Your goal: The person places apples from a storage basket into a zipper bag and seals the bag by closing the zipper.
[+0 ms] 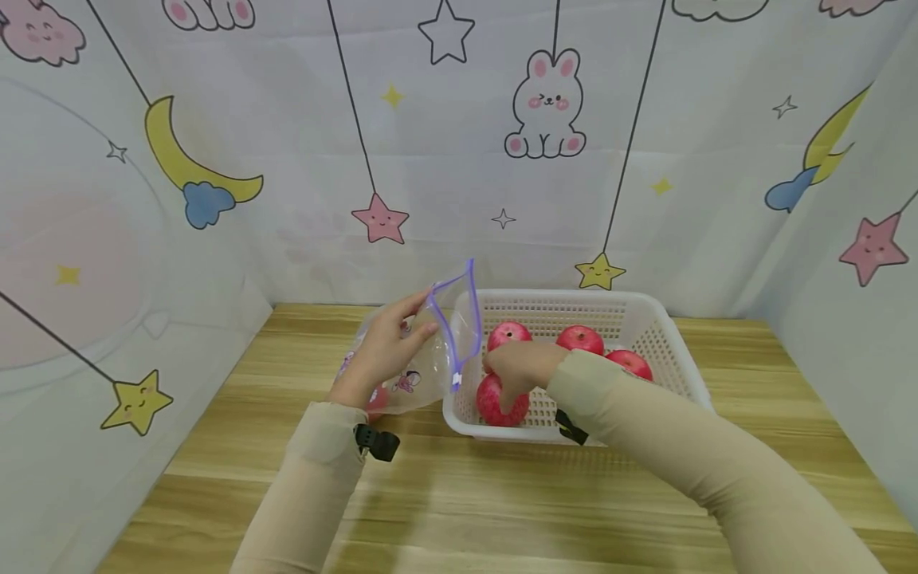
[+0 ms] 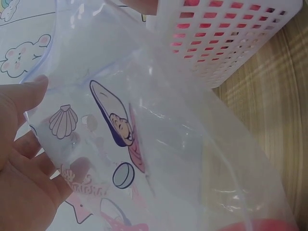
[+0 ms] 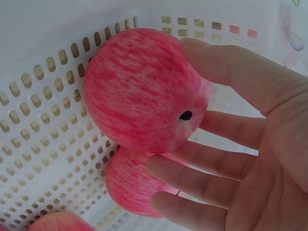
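I see the left hand (image 1: 383, 351) pinching a filmy, clear plastic bag with purple zip edging (image 1: 433, 389) near its gaping mouth. The right hand (image 1: 523, 367) curves thumb and fingers around a round, red-streaked apple (image 3: 139, 91) in the white, slotted plastic basket (image 1: 531, 435). Some rounded red shape (image 1: 377, 402), perhaps another apple, shows hazily by the bag's bottom.
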Demonstrator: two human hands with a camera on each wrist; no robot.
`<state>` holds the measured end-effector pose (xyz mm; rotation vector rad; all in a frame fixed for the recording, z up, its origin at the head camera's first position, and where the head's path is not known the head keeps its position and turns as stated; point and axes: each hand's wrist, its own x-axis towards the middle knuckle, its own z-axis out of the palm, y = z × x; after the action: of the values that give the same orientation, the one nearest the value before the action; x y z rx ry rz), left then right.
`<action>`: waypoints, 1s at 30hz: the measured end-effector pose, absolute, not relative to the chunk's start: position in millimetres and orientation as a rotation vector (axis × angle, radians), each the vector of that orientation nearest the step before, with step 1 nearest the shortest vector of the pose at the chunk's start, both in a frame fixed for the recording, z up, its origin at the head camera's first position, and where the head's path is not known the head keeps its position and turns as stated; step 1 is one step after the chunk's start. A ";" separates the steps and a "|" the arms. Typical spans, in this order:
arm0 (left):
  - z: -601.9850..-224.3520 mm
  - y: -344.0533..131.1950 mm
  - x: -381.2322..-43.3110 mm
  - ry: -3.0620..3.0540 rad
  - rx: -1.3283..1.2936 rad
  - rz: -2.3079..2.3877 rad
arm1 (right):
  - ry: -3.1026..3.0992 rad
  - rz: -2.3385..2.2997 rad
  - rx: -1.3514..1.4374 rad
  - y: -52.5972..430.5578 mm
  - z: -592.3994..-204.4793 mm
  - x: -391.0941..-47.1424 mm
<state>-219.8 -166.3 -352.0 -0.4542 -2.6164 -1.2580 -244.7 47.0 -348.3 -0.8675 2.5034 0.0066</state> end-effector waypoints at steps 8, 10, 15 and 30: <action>-353.1 -166.8 -220.0 -2.601 -0.459 -1.248 | 2.513 0.114 -0.923 42.2 -350.6 -245.0; -353.7 -167.3 -220.4 -2.599 -0.463 -1.249 | 2.513 0.122 -0.932 41.6 -351.1 -244.7; -354.5 -167.7 -220.8 -2.612 -0.457 -1.236 | 2.509 0.131 -0.940 39.5 -351.5 -243.6; -355.0 -166.3 -219.9 -2.620 -0.441 -1.237 | 2.466 0.115 -0.829 37.1 -351.2 -243.7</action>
<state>-219.9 -166.3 -355.0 -0.4411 -2.6202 -1.2367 -243.7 37.1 -351.2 -0.8293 2.4658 0.1153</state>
